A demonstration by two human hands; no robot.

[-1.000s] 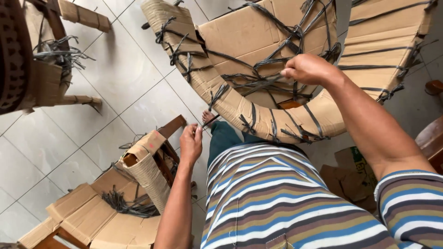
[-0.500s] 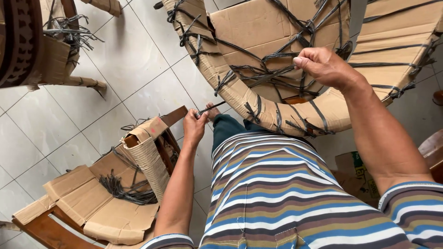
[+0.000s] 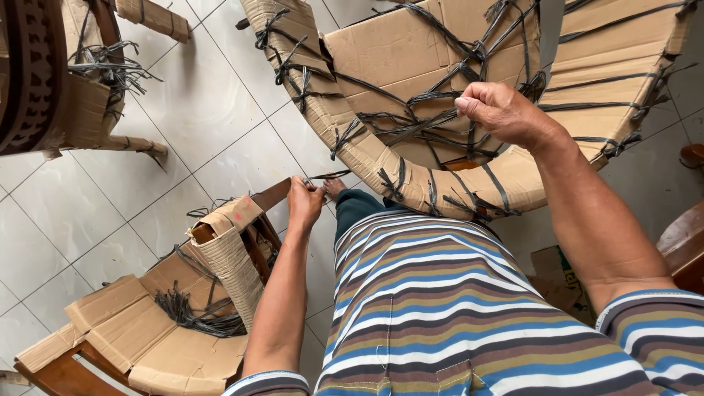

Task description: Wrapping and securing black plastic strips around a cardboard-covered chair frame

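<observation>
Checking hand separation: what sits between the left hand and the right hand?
In the head view, the cardboard-wrapped curved frame with its dark straps lies between left hand and right hand; the right hand grips a strap.

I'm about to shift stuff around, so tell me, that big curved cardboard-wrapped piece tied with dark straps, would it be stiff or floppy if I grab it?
Probably stiff: the curved cardboard-wrapped piece keeps its arc unsupported, suggesting a rigid frame inside. The cardboard skin looks soft and may dent or tear. The dark straps look limp and frayed, poor handles. The right hand is closed at them.
</observation>
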